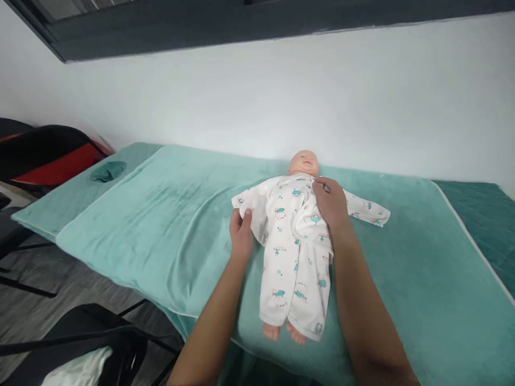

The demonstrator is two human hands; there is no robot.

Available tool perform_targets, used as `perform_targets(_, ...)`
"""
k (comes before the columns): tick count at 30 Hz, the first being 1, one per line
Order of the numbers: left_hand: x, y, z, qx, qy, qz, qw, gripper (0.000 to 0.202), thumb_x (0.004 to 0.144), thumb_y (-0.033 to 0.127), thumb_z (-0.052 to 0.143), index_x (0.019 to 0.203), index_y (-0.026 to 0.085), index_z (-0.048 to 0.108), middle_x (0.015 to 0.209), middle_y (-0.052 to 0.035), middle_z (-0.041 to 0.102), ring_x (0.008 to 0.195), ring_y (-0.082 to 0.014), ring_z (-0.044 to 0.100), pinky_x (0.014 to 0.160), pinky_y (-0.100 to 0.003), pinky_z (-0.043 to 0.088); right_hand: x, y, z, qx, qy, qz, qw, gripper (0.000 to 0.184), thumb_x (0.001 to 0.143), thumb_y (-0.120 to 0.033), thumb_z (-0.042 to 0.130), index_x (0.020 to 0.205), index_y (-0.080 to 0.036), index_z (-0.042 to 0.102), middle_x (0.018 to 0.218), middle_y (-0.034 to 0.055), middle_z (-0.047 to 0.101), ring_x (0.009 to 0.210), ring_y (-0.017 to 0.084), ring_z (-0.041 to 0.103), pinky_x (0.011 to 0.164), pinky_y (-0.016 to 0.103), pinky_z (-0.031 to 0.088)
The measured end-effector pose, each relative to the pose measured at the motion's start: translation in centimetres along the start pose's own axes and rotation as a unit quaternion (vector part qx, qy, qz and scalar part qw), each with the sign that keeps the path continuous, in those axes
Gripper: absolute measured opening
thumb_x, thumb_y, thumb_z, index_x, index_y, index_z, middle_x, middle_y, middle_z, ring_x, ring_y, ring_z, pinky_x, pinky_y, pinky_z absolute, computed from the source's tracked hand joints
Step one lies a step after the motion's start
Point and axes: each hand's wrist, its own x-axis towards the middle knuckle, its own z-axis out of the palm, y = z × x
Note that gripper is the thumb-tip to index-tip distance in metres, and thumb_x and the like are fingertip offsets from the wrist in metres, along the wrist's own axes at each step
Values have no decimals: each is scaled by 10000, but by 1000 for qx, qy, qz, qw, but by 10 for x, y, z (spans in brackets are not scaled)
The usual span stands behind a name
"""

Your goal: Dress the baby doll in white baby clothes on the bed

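A baby doll (303,162) lies on its back, head toward the wall and bare feet toward me. It wears a white baby shirt (280,206) with teal and pink prints, and matching trousers (279,279). Its sleeves spread out to both sides. My left hand (242,233) is closed on the sleeve at the left, near the cuff, thumb and fingers at its lower edge. On the right side of the chest, my right hand (333,205) has its fingers bent at the shirt's front just below the neck. The shirt's front flap looks folded and bunched there. My right fingertips are partly hidden.
A teal cover (132,225) is spread over the massage bed, which has a face hole (108,171) at its left end. White wall (257,102) runs behind. Black-and-red chairs (60,155) stand at the left; a black chair (84,332) with pale cloth sits at lower left.
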Motion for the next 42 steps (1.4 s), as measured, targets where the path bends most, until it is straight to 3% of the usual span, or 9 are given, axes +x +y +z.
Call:
perform_targets(4,-15,41,12,-2,-164,191,968,187,1011,335,523,859,228,545,926,-19,723,938,-183,692,848,-325,546,2,-2,-2,-12,4,-5,1000,295,799,-430,623,966,-219,744,1177,105,696,1193,293,580,1064,468,423)
perform_targets(9,-24,58,11,123,-360,435,817,70,959,165,578,907,209,594,1341,-82,716,1335,-259,619,1142,-456,455,-1,-6,-3,-12,-20,28,999,361,791,-489,665,1007,-204,713,1076,75,687,951,219,598,943,398,463)
perform_targets(11,-19,58,10,80,-361,417,831,81,960,157,578,908,211,607,1269,-73,751,1276,-234,657,1101,-429,494,-3,-8,-2,-9,-27,40,999,368,788,-497,677,1013,-206,699,1040,60,694,910,204,591,907,372,464)
perform_targets(14,-2,60,18,36,-257,323,910,117,981,174,550,987,227,653,1093,-50,779,1078,-184,704,964,-366,544,-3,-13,-2,-20,-27,37,999,331,798,-476,671,998,-213,684,1020,52,703,906,203,600,881,352,456)
perform_targets(18,38,65,54,79,-156,183,967,159,973,255,569,1059,223,699,1071,-56,746,974,-181,662,840,-317,525,7,-29,-1,-107,-61,50,991,229,839,-429,619,928,-221,652,917,48,722,817,204,616,785,332,440)
perform_targets(22,77,65,102,86,-235,71,966,188,914,215,592,1034,190,734,1012,-57,757,917,-184,674,861,-312,511,20,-40,1,-190,-97,79,974,138,869,-338,547,816,-234,621,702,24,675,669,200,575,662,313,378)
perform_targets(26,86,61,126,127,-281,66,949,193,917,273,598,992,212,766,987,-53,752,908,-200,672,857,-325,498,22,-38,0,-191,-89,72,975,177,896,-356,535,808,-232,626,752,31,698,678,192,581,658,307,369)
perform_targets(35,80,51,127,97,-278,60,954,118,911,260,612,889,211,717,944,-33,724,846,-169,635,804,-307,483,13,-45,-13,-321,-117,13,940,222,910,-353,543,723,-234,555,737,33,654,687,197,501,630,315,292)
perform_targets(42,82,45,128,5,-229,41,973,43,881,237,655,864,201,673,847,1,713,717,-119,595,743,-261,477,25,-29,2,-44,-48,33,997,200,861,-369,615,771,-196,659,721,8,664,656,151,529,655,299,381)
